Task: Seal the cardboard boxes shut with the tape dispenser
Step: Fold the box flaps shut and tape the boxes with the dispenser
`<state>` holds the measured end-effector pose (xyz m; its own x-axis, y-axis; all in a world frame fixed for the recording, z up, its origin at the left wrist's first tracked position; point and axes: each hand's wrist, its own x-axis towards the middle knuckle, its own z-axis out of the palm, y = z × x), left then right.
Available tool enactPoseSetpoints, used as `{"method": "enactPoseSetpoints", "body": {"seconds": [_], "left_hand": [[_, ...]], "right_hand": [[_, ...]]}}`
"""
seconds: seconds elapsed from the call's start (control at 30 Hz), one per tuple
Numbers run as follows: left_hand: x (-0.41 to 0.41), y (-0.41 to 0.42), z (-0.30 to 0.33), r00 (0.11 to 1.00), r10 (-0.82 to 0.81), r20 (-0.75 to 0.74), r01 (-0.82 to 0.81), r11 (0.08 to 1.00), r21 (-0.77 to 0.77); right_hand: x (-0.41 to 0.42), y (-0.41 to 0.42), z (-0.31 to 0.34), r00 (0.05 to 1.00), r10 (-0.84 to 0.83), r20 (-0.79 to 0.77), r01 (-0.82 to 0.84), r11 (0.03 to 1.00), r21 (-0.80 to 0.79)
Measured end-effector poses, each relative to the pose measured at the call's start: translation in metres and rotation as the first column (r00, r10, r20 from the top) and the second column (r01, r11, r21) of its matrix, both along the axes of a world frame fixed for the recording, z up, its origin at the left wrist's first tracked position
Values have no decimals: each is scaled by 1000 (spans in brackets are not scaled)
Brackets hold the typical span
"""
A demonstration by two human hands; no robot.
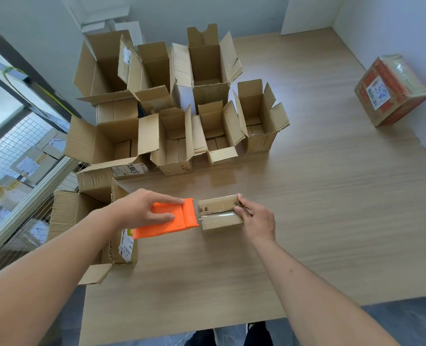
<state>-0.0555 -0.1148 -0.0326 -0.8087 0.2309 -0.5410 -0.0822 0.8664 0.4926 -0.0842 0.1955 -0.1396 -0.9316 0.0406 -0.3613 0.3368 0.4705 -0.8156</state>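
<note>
A small box (220,212) lies on the table (331,196), near its front and left of centre. The dispenser (168,218) lies just left of it, its front edge touching the box's left end. The left hand (142,208) rests on top of the dispenser; the right hand (257,218) holds the box's right end. Behind them, a cluster of open boxes (172,108) stands on the table's far left part, in rows. More open boxes (94,216) sit off the table's left edge, left of the dispenser. A taped parcel (391,91) lies well apart at the far right, by the wall.
</note>
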Motion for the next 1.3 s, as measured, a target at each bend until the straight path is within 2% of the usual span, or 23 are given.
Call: {"method": "enactPoseSetpoints", "body": {"seconds": [0.33,0.47,0.73,0.9,0.97,1.0,1.07,1.13,1.2,1.3], "left_hand": [[2,-3,-13,998,-55,-21,54,998,-39],[4,9,-17,998,-47,-48,48,999,5],[-2,55,-41,993,-75,-93,83,993,83],[-2,62,-61,999,11,-47,-5,993,117],[-4,67,-68,999,26,-41,-21,993,120],[-5,70,-70,999,31,-44,-25,993,118],[-7,72,-74,998,41,-44,-36,993,116],[-6,76,-73,998,43,-49,-38,993,111],[-4,79,-71,996,63,-56,-56,992,114],[-1,80,-72,993,101,-54,-93,986,138]], "right_hand": [[3,-2,5,999,-21,-25,22,999,40],[2,15,9,999,-17,-31,20,994,103],[-11,71,19,999,-48,2,47,992,120],[-17,75,13,1000,-8,-23,12,981,196],[-15,67,16,990,107,-87,-63,913,404],[-14,62,15,977,186,-103,-104,842,530],[-8,43,14,948,318,-7,-214,652,727],[0,23,16,932,344,110,-289,529,798],[1,13,15,939,320,124,-291,549,783],[2,16,5,912,401,90,-335,597,729]]}}
